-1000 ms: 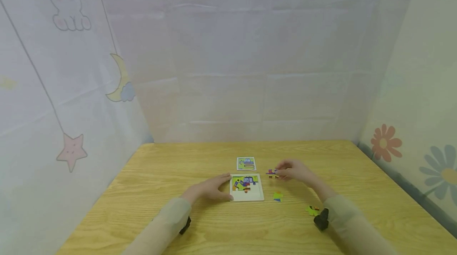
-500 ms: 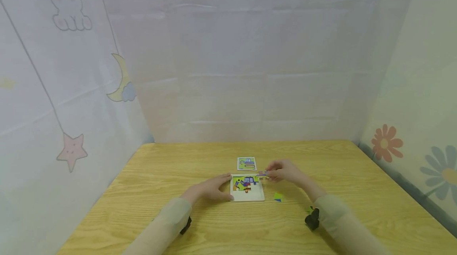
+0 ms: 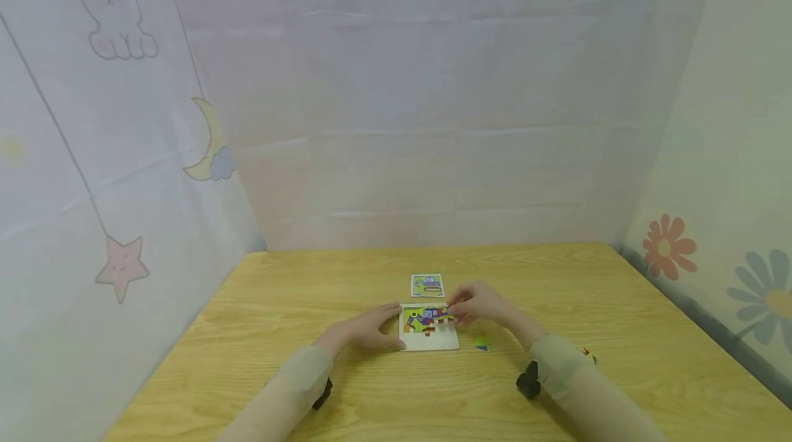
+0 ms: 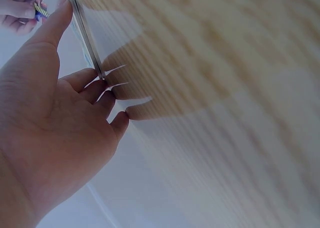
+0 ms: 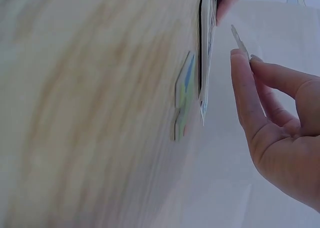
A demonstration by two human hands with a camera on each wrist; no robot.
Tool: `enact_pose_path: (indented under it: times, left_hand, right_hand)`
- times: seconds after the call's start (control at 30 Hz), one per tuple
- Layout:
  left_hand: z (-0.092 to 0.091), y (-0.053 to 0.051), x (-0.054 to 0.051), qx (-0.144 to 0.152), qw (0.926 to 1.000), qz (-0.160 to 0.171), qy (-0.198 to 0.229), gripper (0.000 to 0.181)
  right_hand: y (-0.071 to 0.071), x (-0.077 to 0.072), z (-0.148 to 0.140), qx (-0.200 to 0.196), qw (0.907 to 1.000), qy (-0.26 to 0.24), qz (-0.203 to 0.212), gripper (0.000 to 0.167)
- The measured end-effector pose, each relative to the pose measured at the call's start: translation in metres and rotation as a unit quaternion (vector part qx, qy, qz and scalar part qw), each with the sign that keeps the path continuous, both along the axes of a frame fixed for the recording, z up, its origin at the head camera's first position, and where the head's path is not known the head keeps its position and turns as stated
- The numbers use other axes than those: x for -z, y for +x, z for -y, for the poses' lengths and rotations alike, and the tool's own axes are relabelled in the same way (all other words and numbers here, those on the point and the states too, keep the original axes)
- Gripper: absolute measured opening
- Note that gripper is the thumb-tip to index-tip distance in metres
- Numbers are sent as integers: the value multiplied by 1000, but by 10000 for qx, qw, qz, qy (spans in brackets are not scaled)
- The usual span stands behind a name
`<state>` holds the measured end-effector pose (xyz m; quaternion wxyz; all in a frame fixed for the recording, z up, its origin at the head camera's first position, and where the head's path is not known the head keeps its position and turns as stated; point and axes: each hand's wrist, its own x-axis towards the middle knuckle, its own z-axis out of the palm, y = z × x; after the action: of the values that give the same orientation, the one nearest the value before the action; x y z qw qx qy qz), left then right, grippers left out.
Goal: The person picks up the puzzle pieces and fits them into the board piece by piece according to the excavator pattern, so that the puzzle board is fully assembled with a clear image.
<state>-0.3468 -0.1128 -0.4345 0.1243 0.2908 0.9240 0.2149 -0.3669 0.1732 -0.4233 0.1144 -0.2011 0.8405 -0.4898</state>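
Puzzle piece (image 3: 443, 319) shifted over the tray (image 3: 433, 342), pinched in right hand's grip (image 3: 478, 303), jutting past fingertips (image 5: 237, 54)

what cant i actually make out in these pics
- Right wrist: the held puzzle piece's printed face, nearly edge-on.
- Head: part of that same piece, covered by the right hand.
- Head: part of the far-right piece, hidden by the right sleeve.
- Head: the picture card's fine details, too small.
- Left wrist: the puzzle tray's picture, turned edge-on.
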Motion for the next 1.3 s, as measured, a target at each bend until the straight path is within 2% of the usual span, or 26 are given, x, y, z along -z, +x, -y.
enact_pose_path:
  times: [0.33,0.57,0.9,1.07,1.3]
  left_hand:
    - [0,-3,7,-29,10000,4,13,81]
    - [-2,-3,6,-78,10000,24,46,81]
    - [-3,-1,3,-74,9999,37,58,80]
    - [-3,-2,2,-90,9999,30,35,80]
    - [-4,-2,2,-83,10000,32,21,79]
  right_hand:
    - [2,3,6,-157,9995,220,163,11]
    - [3,3,8,-116,9992,313,201,13]
    - [-1,6,12,11,9961,874,-88,11]
    - [-3,7,14,-8,9951,975,-153,9]
    - [-3,6,13,-136,9928,1136,-355,16]
